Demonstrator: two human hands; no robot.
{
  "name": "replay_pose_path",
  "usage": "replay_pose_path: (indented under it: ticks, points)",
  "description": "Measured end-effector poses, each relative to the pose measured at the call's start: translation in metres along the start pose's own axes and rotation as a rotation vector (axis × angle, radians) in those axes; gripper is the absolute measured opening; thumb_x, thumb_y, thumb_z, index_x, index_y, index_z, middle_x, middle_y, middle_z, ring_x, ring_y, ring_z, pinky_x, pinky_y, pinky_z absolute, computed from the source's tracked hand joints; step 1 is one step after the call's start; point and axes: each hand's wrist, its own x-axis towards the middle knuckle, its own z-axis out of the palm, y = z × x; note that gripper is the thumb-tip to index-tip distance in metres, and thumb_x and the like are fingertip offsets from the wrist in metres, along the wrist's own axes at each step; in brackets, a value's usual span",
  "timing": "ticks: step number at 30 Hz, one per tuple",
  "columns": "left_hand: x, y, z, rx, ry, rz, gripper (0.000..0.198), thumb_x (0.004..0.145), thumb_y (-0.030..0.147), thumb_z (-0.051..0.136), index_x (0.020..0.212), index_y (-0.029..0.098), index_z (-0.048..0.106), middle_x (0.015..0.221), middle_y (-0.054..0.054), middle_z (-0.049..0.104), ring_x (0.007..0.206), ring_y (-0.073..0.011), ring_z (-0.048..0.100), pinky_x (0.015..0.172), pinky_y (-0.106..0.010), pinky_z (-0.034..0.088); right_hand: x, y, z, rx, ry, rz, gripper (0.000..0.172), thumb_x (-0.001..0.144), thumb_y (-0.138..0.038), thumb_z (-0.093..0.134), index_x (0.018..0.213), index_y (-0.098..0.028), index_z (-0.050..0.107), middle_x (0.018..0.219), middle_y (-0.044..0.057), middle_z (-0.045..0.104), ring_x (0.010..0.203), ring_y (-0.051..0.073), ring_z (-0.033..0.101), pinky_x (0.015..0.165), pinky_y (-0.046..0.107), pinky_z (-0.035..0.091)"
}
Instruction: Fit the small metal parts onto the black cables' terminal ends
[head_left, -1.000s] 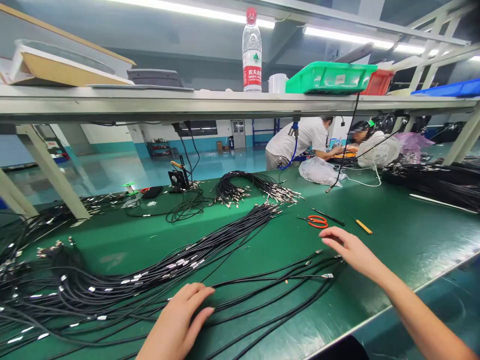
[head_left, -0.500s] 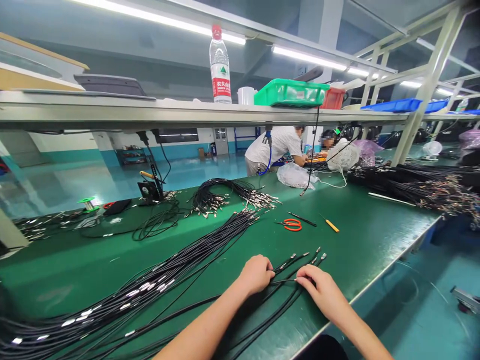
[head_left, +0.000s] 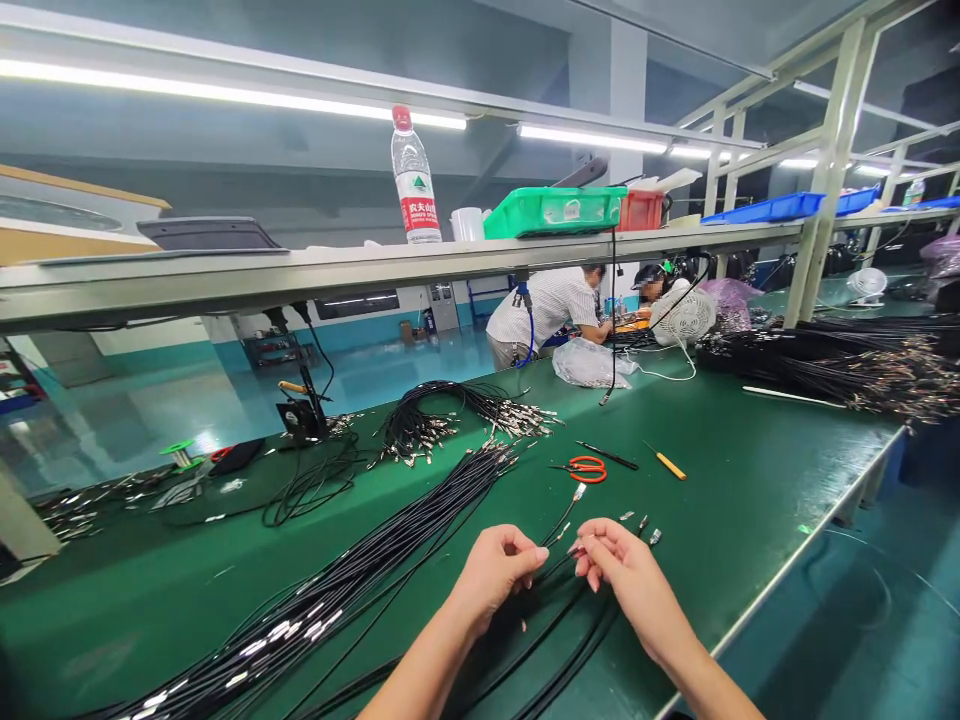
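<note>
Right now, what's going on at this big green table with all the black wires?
A person's left hand and right hand are close together above the green workbench, at thin black cables with metal ends. A big bundle of cables lies beside them, and orange-handled scissors sit farther away. Beyond, a person in a striped shirt leans over a bench.

Left hand (head_left: pixel 496 578), right hand (head_left: pixel 624 585) — both bare

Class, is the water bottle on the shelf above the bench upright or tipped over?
Upright: the bottle stands on its base on the shelf, red cap uppermost.
</note>
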Motion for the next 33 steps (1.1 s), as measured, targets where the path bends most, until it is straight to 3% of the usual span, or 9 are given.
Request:
replay_pose_path:
  ticks: [4,12,22,29,33]
  points:
    - [-0.001,0.003,0.004,-0.028,0.016,0.0,0.041,0.055,0.05,0.068,0.061,0.015,0.047,0.044,0.004,0.047,0.04,-0.0081,0.037,0.042,-0.021,0.023,0.004,0.0,0.007,0.05,-0.03,0.011,0.037,0.072,-0.04,0.057,0.097,-0.013,0.051,0.061,0.0,0.056,0.05,0.013,0.05,0.047,0.024,0.038]
    - [-0.005,0.002,0.002,-0.072,0.0,0.056,0.037,0.055,0.044,0.071,0.06,0.014,0.049,0.052,0.003,0.051,0.049,-0.0077,0.037,0.05,-0.022,0.025,0.007,-0.003,0.001,0.081,-0.112,-0.014,0.024,0.075,-0.038,0.057,0.076,-0.016,0.049,0.06,-0.001,0.056,0.051,0.012,0.052,0.046,0.023,0.04]
    - [-0.01,-0.002,-0.014,-0.057,-0.238,-0.036,0.04,0.059,0.046,0.066,0.064,0.016,0.039,0.054,-0.002,0.06,0.045,-0.0109,0.049,0.045,-0.021,0.029,0.004,0.002,0.0,0.165,0.05,-0.017,0.027,0.074,-0.04,0.06,0.076,-0.015,0.051,0.061,-0.001,0.055,0.053,0.011,0.051,0.048,0.022,0.04]
    - [-0.015,-0.008,-0.01,0.018,-0.296,0.005,0.038,0.072,0.05,0.052,0.076,0.012,0.055,0.047,0.005,0.048,0.041,-0.0054,0.035,0.044,-0.019,0.025,0.008,0.007,0.0,0.173,0.063,0.02,0.029,0.071,-0.04,0.063,0.08,-0.014,0.055,0.063,0.001,0.059,0.055,0.012,0.053,0.05,0.023,0.043]
    - [-0.011,-0.01,-0.003,0.01,-0.283,-0.01,0.041,0.067,0.052,0.054,0.068,0.011,0.056,0.049,0.002,0.05,0.043,-0.007,0.041,0.047,-0.021,0.031,0.007,0.011,0.003,0.172,0.072,0.0,0.036,0.072,-0.038,0.063,0.096,-0.014,0.052,0.067,0.002,0.061,0.058,0.014,0.056,0.054,0.025,0.046]
